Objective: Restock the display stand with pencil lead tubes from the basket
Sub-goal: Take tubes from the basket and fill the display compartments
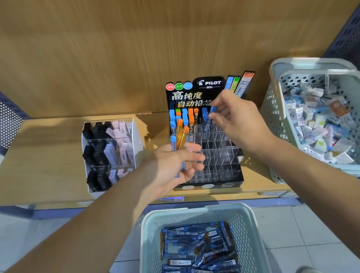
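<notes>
Blue-capped tube point(212, 110), pinched in right hand point(239, 124), ran 1-to-7 o'clock above empty slots of display stand point(217, 170); left hand point(174, 164), at 8 o'clock, gripped spare tubes point(180, 135); basket point(195, 209) sat at 6 o'clock.

"PILOT", "高纯度 自动铅芯" on display stand point(211, 145)
</notes>
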